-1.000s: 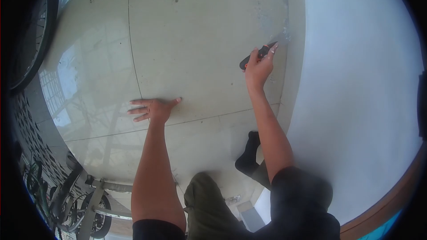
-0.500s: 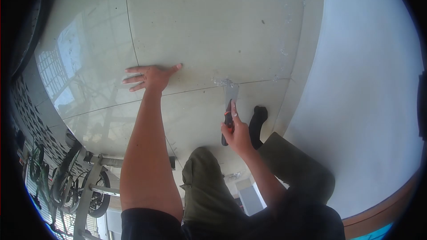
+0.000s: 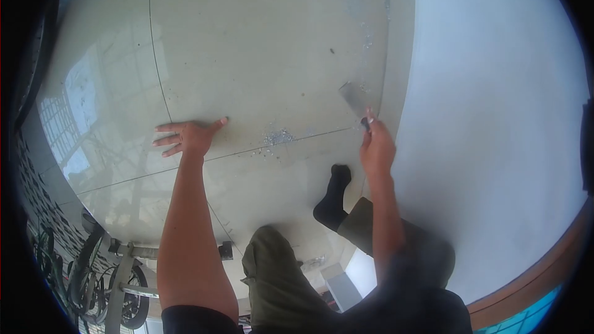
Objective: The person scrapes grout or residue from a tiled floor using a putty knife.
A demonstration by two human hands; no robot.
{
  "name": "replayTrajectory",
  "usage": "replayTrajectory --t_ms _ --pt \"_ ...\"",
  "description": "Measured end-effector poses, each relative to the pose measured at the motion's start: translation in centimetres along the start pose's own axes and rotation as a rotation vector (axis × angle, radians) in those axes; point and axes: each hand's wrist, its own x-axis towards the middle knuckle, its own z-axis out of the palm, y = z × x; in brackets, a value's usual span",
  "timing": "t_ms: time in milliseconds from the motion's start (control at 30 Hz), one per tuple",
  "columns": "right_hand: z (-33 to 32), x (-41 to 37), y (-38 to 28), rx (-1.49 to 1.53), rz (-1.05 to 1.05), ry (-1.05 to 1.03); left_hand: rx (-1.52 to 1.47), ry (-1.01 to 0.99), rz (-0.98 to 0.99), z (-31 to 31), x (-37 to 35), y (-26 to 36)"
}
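My right hand (image 3: 378, 148) grips the dark handle of a scraper (image 3: 354, 99), its flat metal blade angled up and left above or on the floor near the wall's base. The blade is slightly blurred. Flat on the tiled floor (image 3: 247, 74), my left hand (image 3: 195, 138) rests with fingers spread, holding nothing. Between the hands, a small pile of pale flakes (image 3: 278, 138) lies beside a tile joint. More pale flecks (image 3: 366, 40) are scattered along the floor close to the skirting.
A white wall (image 3: 489, 124) rises on the right above a pale skirting (image 3: 399, 43). My foot in a black sock (image 3: 335, 195) is near it. At lower left stand a metal frame (image 3: 120, 284) and a bicycle (image 3: 93, 278).
My right hand has carried the scraper right, toward the wall, away from the flakes, which now show as a loose pile. The view has shifted; my left hand still rests on the floor.
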Motion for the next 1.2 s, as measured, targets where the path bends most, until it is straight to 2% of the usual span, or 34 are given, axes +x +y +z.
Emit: replayTrajectory --t_ms 67,200,267,367,433,567,633,767,833,933,1000,1067,1200 --pt "-3.3 5.1 0.4 -0.221 0.041 0.052 0.009 0.0 0.006 0.0 0.1 -0.1" --pt "-8.7 15.6 -1.6 -0.479 0.086 0.086 0.037 0.001 0.007 0.1 0.4 -0.2" --pt "-8.7 20.5 -1.9 -0.643 -0.057 0.24 0.014 -0.008 0.013 0.0 0.4 -0.3" --pt "-7.3 27.5 -2.9 -0.611 -0.105 0.293 0.0 -0.009 0.024 0.3 0.6 -0.4" --pt "-6.3 30.4 -3.7 -0.722 -0.238 0.27 0.004 0.004 0.022 0.5 1.1 -0.7" --pt "-3.1 31.2 -4.4 -0.684 -0.301 0.209 -0.001 0.001 0.042 -0.1 0.3 -0.5" --pt "-1.3 28.2 -5.3 -0.544 -0.18 0.19 -0.02 -0.024 0.042 -0.4 0.2 -0.4" --pt "-1.4 18.3 -6.5 -0.399 -0.157 -0.011 -0.009 -0.016 0.074 0.1 0.7 -0.9" --pt "-3.7 16.1 -7.8 -0.4 -0.06 -0.188 -0.051 -0.034 0.092 -0.3 0.6 -0.8" --pt "-7.2 19.8 -8.2 -0.351 -0.044 -0.154 -0.081 -0.046 0.067 -0.5 0.4 -0.7" --pt "-8.0 24.2 -9.0 -0.291 -0.11 0.035 -0.086 -0.034 0.074 -0.3 0.4 -0.8" --pt "-7.4 28.6 -9.3 -0.32 -0.272 0.108 -0.116 -0.04 0.08 -0.2 0.3 -1.0" --pt "-5.7 28.9 -7.5 -0.358 -0.267 -0.042 -0.048 -0.01 0.06 0.0 0.7 -0.7"
